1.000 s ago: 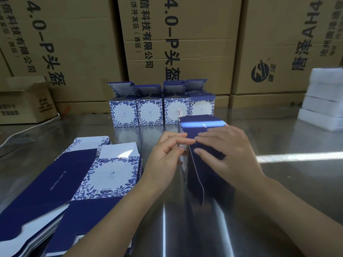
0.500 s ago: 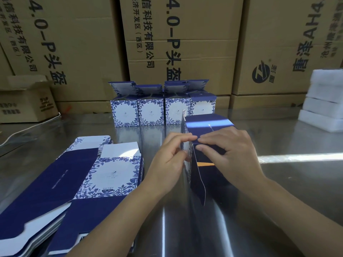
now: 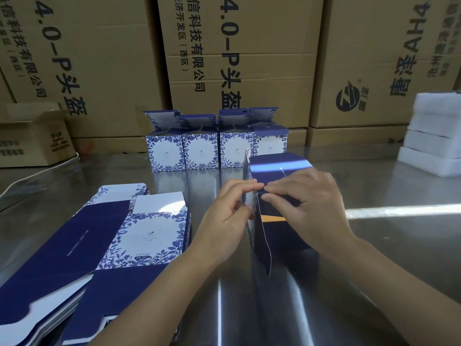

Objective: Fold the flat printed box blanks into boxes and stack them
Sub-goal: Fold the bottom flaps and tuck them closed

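A dark blue box (image 3: 277,168) with a white floral side lies on its side on the steel table (image 3: 386,245), its near end open. My left hand (image 3: 225,216) pinches the box's near top corner from the left. My right hand (image 3: 311,206) grips the same near edge from the right, fingertips curled onto the flap; the two hands' fingertips almost meet. A loose blue flap (image 3: 264,245) hangs down toward me from that end. A pile of flat printed blanks (image 3: 99,245) lies at the left. Several folded boxes (image 3: 199,151) stand in a row behind, lids up.
Big brown cartons (image 3: 237,58) wall off the back of the table. A small open carton (image 3: 30,136) sits at the far left. White foam blocks (image 3: 434,136) are stacked at the right edge.
The box has shifted slightly right and away, and its near end has opened a little, showing an orange strip inside. Both hands kept hold of the near top edge.
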`<action>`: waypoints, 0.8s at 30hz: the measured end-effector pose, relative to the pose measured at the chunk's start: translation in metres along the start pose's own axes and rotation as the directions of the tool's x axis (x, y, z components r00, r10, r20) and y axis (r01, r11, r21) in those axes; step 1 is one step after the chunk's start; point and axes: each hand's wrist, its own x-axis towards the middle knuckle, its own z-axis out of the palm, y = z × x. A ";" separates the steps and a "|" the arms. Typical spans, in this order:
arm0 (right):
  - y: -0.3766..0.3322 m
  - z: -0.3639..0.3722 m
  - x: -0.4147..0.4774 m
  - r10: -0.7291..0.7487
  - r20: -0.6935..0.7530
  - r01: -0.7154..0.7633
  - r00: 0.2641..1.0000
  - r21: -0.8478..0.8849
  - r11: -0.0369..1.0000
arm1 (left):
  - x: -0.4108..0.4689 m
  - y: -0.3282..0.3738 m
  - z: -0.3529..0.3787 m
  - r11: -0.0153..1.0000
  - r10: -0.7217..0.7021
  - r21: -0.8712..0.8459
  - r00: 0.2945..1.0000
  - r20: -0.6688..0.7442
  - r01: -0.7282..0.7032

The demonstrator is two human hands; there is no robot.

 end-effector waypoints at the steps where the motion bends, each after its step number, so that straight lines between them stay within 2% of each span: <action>1: 0.000 0.001 -0.001 0.004 -0.004 -0.004 1.000 -0.008 1.000 | 0.000 0.001 0.000 1.000 -0.002 -0.011 1.000 -0.002 0.002; 6: 0.001 0.002 -0.003 -0.029 -0.005 0.029 1.000 -0.014 0.999 | 0.001 0.002 -0.001 0.998 0.003 -0.066 1.000 -0.015 -0.004; 17: 0.000 0.001 -0.001 -0.044 -0.035 0.044 0.998 -0.021 0.999 | 0.001 0.000 -0.001 1.000 0.004 -0.012 1.000 -0.017 -0.004; 24: 0.003 -0.007 0.004 -0.095 0.063 0.097 0.993 -0.017 0.995 | 0.002 0.003 -0.005 0.999 0.000 0.037 1.000 0.000 0.000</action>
